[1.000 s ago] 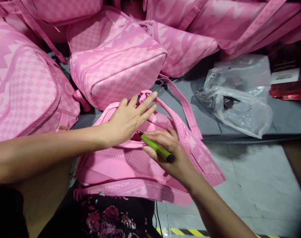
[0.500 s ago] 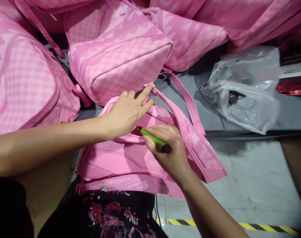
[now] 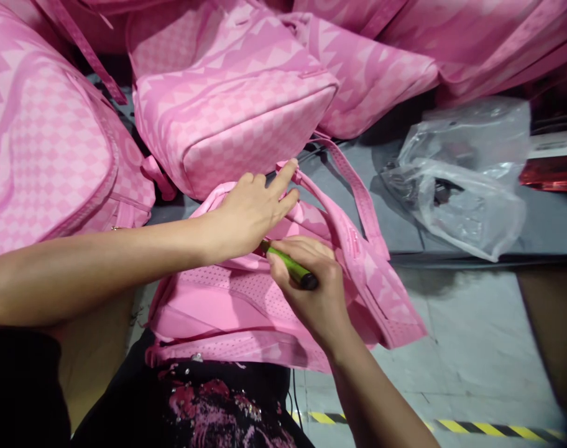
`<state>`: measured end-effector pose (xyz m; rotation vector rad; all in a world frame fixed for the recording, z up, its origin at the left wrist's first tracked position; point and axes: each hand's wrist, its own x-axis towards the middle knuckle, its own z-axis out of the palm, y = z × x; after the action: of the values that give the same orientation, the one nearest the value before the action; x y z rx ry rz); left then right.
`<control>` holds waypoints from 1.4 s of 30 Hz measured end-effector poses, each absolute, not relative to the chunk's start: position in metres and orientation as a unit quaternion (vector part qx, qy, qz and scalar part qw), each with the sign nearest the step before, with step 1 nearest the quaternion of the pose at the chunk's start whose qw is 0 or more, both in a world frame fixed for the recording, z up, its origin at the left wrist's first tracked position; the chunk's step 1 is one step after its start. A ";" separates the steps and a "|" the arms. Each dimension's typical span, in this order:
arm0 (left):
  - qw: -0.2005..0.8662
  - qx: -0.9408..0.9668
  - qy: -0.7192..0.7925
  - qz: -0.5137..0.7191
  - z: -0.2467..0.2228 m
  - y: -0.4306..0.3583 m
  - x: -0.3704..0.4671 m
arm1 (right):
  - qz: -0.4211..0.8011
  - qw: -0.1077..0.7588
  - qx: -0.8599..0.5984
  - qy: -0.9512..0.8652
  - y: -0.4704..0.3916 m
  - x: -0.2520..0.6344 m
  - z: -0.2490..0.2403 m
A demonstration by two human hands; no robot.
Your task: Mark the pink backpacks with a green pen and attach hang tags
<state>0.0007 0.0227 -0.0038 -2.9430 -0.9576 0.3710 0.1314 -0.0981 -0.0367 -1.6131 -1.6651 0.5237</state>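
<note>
A pink backpack (image 3: 218, 292) lies on my lap against the table edge, its opening facing up and its dotted back panel toward me. My left hand (image 3: 253, 208) rests across the opening, index finger and thumb stretched apart. The tips of its other fingers are hidden behind the hand. My right hand (image 3: 311, 274) is closed around a green marker pen (image 3: 290, 264) with a black end. The pen's front end points into the opening beside my left wrist; its tip is hard to see. A shoulder strap (image 3: 353, 186) loops over the table's edge.
Several more pink checkered backpacks (image 3: 260, 124) crowd the back and left of the grey table (image 3: 358, 168). At right lie clear plastic bags (image 3: 470, 205) with dark items inside and a shiny red package (image 3: 549, 174). Yellow-black tape (image 3: 479, 428) crosses the floor.
The view has shifted slightly. The marker pen's tip sits a little deeper, partly out of sight. Both hands keep nearly the same places on the backpack.
</note>
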 end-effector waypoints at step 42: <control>0.046 -0.959 -0.274 0.051 -0.005 0.020 -0.016 | 0.201 0.375 -0.687 -0.590 -0.098 0.106 -0.037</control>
<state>-0.0162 0.0199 -0.0045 -2.9279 -0.8374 0.1552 0.1064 -0.0982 -0.0365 -1.7582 -1.5096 0.5139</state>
